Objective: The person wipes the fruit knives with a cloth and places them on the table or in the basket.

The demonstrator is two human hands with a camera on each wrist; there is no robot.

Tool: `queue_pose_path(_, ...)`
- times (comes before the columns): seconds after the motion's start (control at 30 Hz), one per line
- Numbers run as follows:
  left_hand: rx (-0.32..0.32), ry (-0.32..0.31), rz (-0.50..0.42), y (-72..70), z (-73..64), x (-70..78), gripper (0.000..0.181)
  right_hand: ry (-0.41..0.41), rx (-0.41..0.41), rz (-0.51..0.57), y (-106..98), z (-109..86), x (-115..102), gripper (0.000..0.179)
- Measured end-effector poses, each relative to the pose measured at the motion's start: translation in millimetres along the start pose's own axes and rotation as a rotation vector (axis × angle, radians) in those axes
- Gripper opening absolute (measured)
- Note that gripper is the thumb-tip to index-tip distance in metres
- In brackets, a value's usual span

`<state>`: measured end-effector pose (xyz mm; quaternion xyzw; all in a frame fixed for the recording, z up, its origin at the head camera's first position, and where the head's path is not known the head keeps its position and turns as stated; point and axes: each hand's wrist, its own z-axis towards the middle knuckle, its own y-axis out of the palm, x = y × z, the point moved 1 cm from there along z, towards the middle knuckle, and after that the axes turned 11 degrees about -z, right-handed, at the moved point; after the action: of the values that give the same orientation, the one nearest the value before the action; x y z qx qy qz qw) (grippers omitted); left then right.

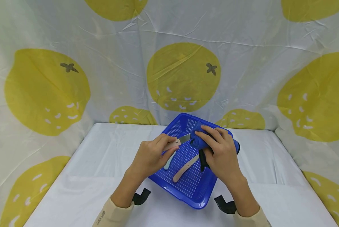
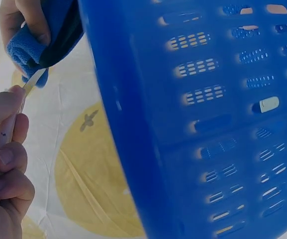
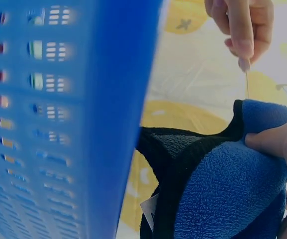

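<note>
My left hand (image 1: 150, 157) grips a knife (image 1: 172, 144) by its pale pink handle, with a rivet near the blade. The blade points right, and its tip is hidden at a blue terry cloth (image 1: 198, 142). The black-edged cloth is bunched in my right hand (image 1: 222, 156), whose thumb presses on it in the right wrist view. Both hands are above a blue perforated basket (image 1: 183, 199). Inside the basket lie a second pink-handled knife (image 1: 183, 171), its far end covered by the hanging cloth, and a pale mint handle (image 1: 168, 162), partly hidden by my left hand.
The basket stands tilted across a white-covered table (image 1: 115, 157). Behind it hangs a white curtain (image 1: 115, 72) printed with yellow lemons. Black curved pieces (image 1: 141, 197) show beside both wrists.
</note>
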<state>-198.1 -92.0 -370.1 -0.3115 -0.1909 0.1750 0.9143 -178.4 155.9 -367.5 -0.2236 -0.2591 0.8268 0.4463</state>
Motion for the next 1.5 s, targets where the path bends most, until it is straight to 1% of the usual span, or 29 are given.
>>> queue_pose_path(0.13, -0.002, -0.007, -0.022, 0.2, -0.2, -1.2, 0.03, 0.025, 0.021, 0.006, -1.8, 0.0, 10.7, 0.046)
queue_pose_path(0.3, -0.005, -0.043, -0.056, -1.3, -0.3, -1.7, 0.031, 0.068, 0.055, -0.003, -6.2, -0.5, 25.0, 0.047)
queue_pose_path(0.47, -0.004, -0.06, -0.045, -2.1, -1.2, -2.1, 0.032, 0.085, 0.06, 0.01, -9.8, -0.5, 27.7, 0.048)
queue_pose_path(0.6, 0.003, -0.059, -0.028, -0.8, -2.3, -3.8, 0.031, 0.07, 0.049, 0.049, -10.6, -0.2, 20.4, 0.049)
queue_pose_path(0.77, 0.005, -0.066, -0.01, 1.2, -2.9, -4.6, 0.031, 0.036, 0.014, 0.094, -9.7, -0.6, 4.2, 0.046)
queue_pose_path(0.87, -0.003, -0.062, 0.002, 3.4, -3.2, -4.7, 0.031, -0.003, 0.0, 0.11, -7.9, -1.5, -6.7, 0.046)
queue_pose_path(1.03, -0.007, -0.038, 0.011, 6.9, -2.7, -3.8, 0.029, -0.076, -0.022, 0.127, -3.6, -2.6, -22.1, 0.045)
queue_pose_path(1.13, -0.009, -0.024, 0.018, 7.0, -2.0, -2.5, 0.029, -0.099, -0.042, 0.121, -1.1, -3.4, -28.1, 0.045)
queue_pose_path(1.33, -0.016, -0.013, 0.029, 5.2, -1.9, -0.4, 0.031, -0.11, -0.106, 0.099, 2.1, -5.0, -32.9, 0.044)
queue_pose_path(1.5, -0.012, 0.0, 0.03, 5.1, -1.8, 0.3, 0.027, -0.113, -0.106, 0.051, 2.3, -4.5, -30.8, 0.045)
